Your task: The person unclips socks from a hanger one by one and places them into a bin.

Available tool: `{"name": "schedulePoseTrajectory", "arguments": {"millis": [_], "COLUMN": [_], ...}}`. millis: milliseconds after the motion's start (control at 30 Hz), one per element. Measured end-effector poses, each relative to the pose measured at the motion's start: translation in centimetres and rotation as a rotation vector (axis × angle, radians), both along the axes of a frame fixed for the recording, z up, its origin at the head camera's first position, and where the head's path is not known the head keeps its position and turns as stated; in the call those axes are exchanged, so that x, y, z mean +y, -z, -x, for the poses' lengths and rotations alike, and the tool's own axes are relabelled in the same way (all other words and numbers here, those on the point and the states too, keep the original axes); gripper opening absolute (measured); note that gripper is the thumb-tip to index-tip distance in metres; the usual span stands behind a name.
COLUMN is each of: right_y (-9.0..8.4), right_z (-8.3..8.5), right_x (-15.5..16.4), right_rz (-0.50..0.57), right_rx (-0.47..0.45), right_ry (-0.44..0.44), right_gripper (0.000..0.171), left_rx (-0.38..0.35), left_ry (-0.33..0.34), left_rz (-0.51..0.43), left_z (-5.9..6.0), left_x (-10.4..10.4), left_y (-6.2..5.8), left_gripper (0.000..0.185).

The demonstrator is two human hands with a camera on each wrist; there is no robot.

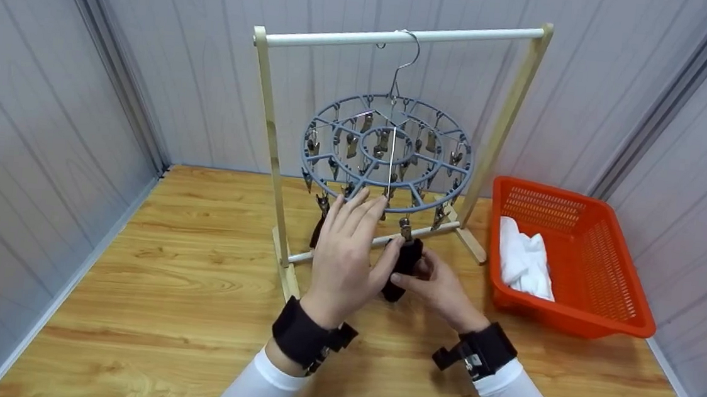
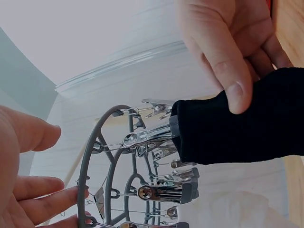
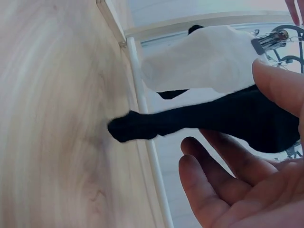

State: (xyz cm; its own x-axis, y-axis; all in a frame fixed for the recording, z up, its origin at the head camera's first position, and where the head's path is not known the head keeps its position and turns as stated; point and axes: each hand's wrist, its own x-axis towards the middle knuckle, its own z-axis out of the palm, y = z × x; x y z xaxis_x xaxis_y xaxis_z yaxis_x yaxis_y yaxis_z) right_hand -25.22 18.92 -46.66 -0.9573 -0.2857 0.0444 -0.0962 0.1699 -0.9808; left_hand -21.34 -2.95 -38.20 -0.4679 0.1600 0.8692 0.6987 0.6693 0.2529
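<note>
**Right beneath its clip: the sock hangs straight down into your right hand**

Seen from your head camera, the black knitted sock [image 1: 403, 267] hangs from a metal clip on the near rim of the grey round plastic clip hanger [image 1: 387, 152], which is hooked on the wooden-framed drying rack with a white top rail [image 1: 404, 36]. Its long axis runs straight down, cuff at the clip, toe lowest. Your right hand [image 1: 441, 289] pinches it from the right and below; your left hand [image 1: 345, 254] rests with straight fingers up at the hanger's rim, just left of that clip, so it is the nearer one to the clip. An orange plastic basket [image 1: 598, 293] holding white cloth [image 1: 524, 262] sits well to the right on the wooden tabletop [image 1: 151, 283].

Next, your left wrist camera shows the sock's cuff [image 2: 237, 118] gripped in the clip, your right thumb [image 2: 223, 61] pressed on the fabric, your left fingers [image 2: 42, 194] touching the grey ring, holding nothing.

Finally, your right wrist camera shows the sock [image 3: 209, 121] stretched across your curled fingers [image 3: 223, 171], toe pointing away from the clip.
</note>
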Motion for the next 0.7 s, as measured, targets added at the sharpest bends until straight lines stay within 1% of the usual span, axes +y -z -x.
{"name": "schedulePoseTrajectory", "arguments": {"millis": [67,200,300,433,600,700], "right_y": [0.15,0.38,0.39,0.15,-0.25,-0.32], "right_z": [-0.07,-0.09,-0.10,-0.20,-0.32,-0.26], "right_x": [-0.19,-0.42,-0.44,-0.35,-0.14,-0.04], "right_rz": [-0.027,-0.063,-0.060,-0.015,0.056,0.100], "right_rx": [0.004,0.024,0.021,-0.010,-0.052,-0.080], "right_ry": [0.021,0.034,0.005,-0.045,-0.060,-0.068], "right_gripper": [0.080,0.077,0.070,0.059,0.044,0.045], "left_rx": [-0.002,-0.010,-0.015,-0.017,-0.009,-0.006], "left_ry": [0.009,0.017,0.018,0.018,0.012,0.009], "left_rz": [-0.005,-0.006,-0.004,-0.006,-0.017,-0.022], "left_z": [-0.03,-0.13,-0.20,-0.20,0.00,0.06], "left_x": [0.03,0.11,0.15,0.13,-0.06,-0.24], "left_y": [0.00,0.02,0.00,-0.07,-0.08,-0.14], "left_gripper": [0.055,0.054,0.054,0.053,0.053,0.052]}}
